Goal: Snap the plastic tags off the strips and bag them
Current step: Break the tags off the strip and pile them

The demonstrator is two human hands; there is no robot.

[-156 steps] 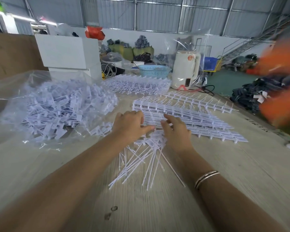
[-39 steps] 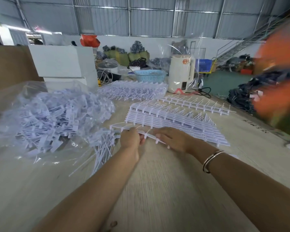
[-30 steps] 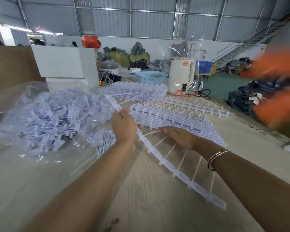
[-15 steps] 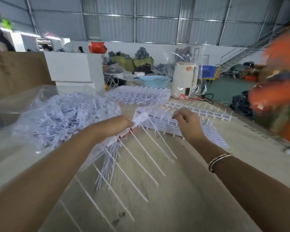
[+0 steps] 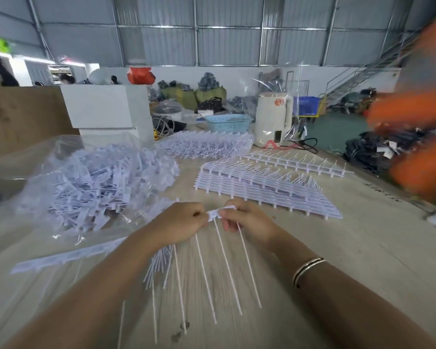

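My left hand (image 5: pixel 179 226) and my right hand (image 5: pixel 249 221) meet over the table's middle. Both pinch the head end of a white plastic tag strip (image 5: pixel 215 214). Its long thin tails (image 5: pixel 227 270) hang down toward me. A bundle of loose tails (image 5: pixel 159 264) pokes out under my left wrist. A flat white strip piece (image 5: pixel 66 256) lies on the table to the left. A stack of whole strips (image 5: pixel 264 188) lies just beyond my hands. At the left, a clear plastic bag (image 5: pixel 68 170) is heaped with snapped-off tags.
More strips lie further back (image 5: pixel 295 159), beside a bagged batch (image 5: pixel 204 144). A cream kettle (image 5: pixel 273 119), a blue basket (image 5: pixel 228 122) and a white box (image 5: pixel 106 109) stand at the table's far end. A blurred person in orange (image 5: pixel 418 137) is at the right edge.
My left hand swung the strip down from the bag side to the table's middle. My right hand came off the stack and took hold of the strip's end.
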